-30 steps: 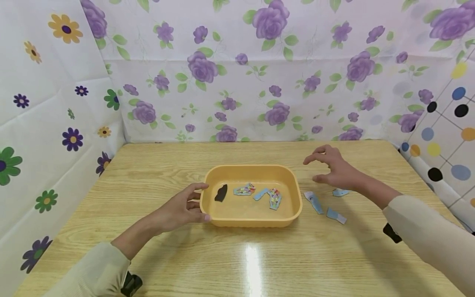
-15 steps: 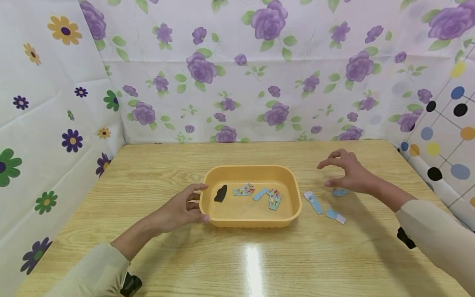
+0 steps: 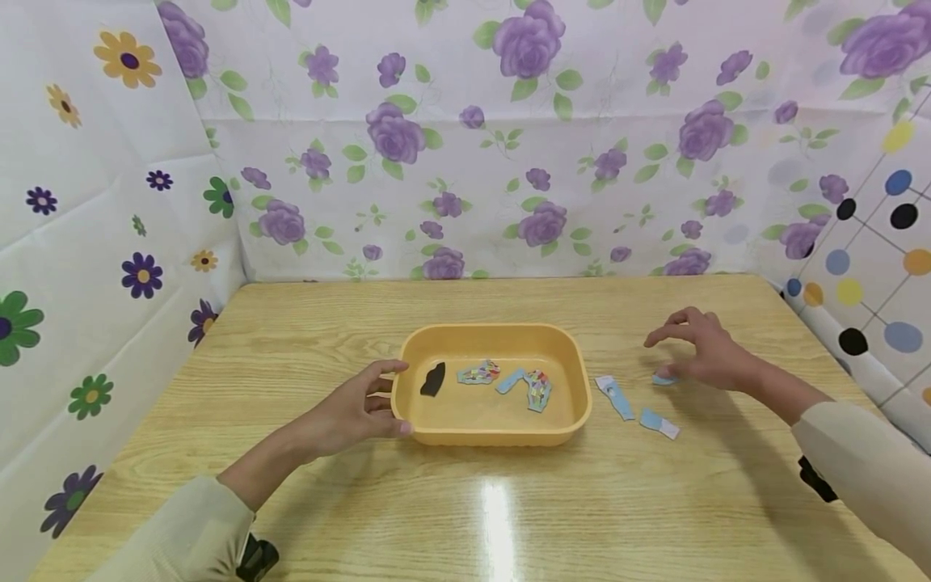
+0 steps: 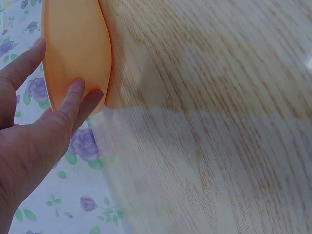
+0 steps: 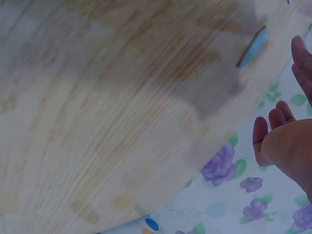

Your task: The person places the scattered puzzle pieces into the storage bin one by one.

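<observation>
blue piece (image 3: 663, 380) on table (image 3: 327, 331), near right fingers (image 3: 671, 332), partly behind thumb (image 3: 678, 370)

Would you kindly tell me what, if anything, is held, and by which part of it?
Nothing looks gripped: the left hand touches the yellow tray at its left end; the right hand holds nothing, near a blue scrap.

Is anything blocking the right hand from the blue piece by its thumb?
Nothing visible stands between the right hand and the blue piece; the two other pieces on the table lie off that path.
</observation>
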`<action>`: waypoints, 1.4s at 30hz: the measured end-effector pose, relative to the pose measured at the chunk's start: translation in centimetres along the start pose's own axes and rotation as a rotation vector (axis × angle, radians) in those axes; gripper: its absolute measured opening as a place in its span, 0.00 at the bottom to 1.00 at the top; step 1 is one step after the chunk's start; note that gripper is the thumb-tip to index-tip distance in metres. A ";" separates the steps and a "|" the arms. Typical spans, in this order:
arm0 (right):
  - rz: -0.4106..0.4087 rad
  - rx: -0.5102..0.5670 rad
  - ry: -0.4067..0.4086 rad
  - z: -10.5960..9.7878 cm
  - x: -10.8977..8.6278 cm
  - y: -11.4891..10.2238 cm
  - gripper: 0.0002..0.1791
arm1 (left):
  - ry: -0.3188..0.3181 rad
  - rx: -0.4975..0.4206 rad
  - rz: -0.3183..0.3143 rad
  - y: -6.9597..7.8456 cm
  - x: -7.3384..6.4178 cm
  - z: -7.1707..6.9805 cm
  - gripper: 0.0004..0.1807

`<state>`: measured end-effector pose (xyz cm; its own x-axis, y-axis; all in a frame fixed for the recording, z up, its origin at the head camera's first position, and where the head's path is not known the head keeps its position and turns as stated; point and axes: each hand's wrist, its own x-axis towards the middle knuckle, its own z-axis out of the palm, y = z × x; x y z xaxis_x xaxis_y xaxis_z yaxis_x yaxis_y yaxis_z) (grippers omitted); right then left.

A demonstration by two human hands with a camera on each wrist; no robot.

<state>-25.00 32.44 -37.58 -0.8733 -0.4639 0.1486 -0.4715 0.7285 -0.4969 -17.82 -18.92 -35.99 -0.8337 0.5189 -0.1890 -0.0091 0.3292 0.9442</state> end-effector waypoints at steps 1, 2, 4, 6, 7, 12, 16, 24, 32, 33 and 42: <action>0.002 -0.001 0.002 0.0 -0.2 0.1 0.21 | 0.000 0.001 0.000 0.0 0.0 0.0 0.50; 0.010 0.000 0.001 0.0 -0.3 0.2 0.21 | 0.001 0.003 0.000 0.0 0.0 0.0 0.50; 0.026 0.005 -0.008 0.1 -0.5 0.4 0.21 | 0.003 0.005 0.000 0.1 0.0 0.0 0.50; 0.050 0.007 -0.019 0.1 -0.7 0.4 0.21 | 0.005 0.007 -0.002 0.1 0.0 0.0 0.50; 0.060 0.006 -0.022 0.2 -0.8 0.4 0.21 | 0.006 0.006 -0.002 0.2 0.0 0.0 0.50; 0.076 0.021 -0.029 0.3 -1.1 0.6 0.21 | 0.004 0.004 -0.004 0.2 0.0 0.0 0.50; 0.096 0.046 -0.033 0.6 -1.3 1.1 0.20 | 0.005 0.008 -0.002 0.2 0.1 0.0 0.50; 0.087 0.020 0.021 1.5 -2.3 2.5 0.11 | -0.002 -0.007 -0.001 0.0 0.1 -0.1 0.50; 0.073 -0.031 0.124 2.0 -2.8 3.0 0.07 | 0.002 -0.005 0.000 0.0 0.1 0.0 0.50; 0.058 -0.039 0.139 2.1 -2.8 3.0 0.08 | 0.002 -0.004 0.000 0.0 0.1 0.0 0.50; -0.064 -0.207 0.215 3.1 -2.5 3.0 0.12 | 0.002 -0.005 0.004 0.0 0.0 0.0 0.50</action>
<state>-23.87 34.23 -42.11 -0.8365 -0.4108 0.3625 -0.5220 0.7987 -0.2994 -17.82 -18.92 -35.98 -0.8346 0.5188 -0.1850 -0.0088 0.3232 0.9463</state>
